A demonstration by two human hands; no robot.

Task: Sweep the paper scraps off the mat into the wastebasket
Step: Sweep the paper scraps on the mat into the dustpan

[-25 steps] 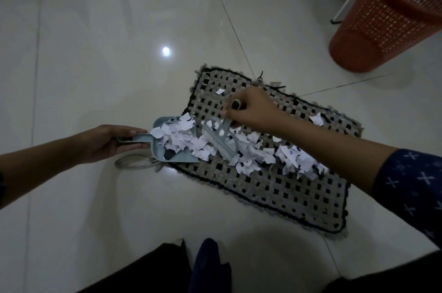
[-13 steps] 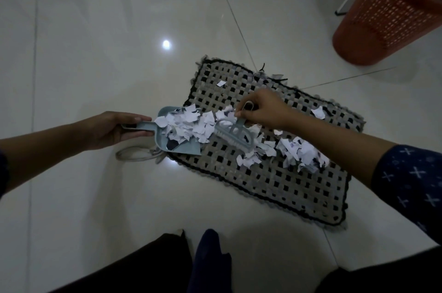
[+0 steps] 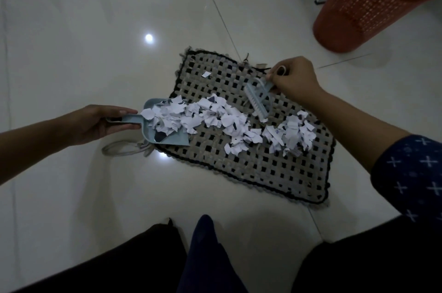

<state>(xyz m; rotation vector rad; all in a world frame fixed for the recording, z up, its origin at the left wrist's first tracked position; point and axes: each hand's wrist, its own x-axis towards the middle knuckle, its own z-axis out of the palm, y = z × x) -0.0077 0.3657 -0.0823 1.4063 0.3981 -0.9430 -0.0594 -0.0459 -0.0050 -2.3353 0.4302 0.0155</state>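
Judging by the mat [image 3: 251,173], you're roughly midway. The bin [image 3: 354,10] stands well beyond its far right corner. Scraps [image 3: 215,118] band its middle, some heaped in the pan [image 3: 172,141] at its left edge. Your left hand [image 3: 93,123] grips the pan's handle, and your right hand [image 3: 295,77] pinches the brush [image 3: 257,101] over its far side.
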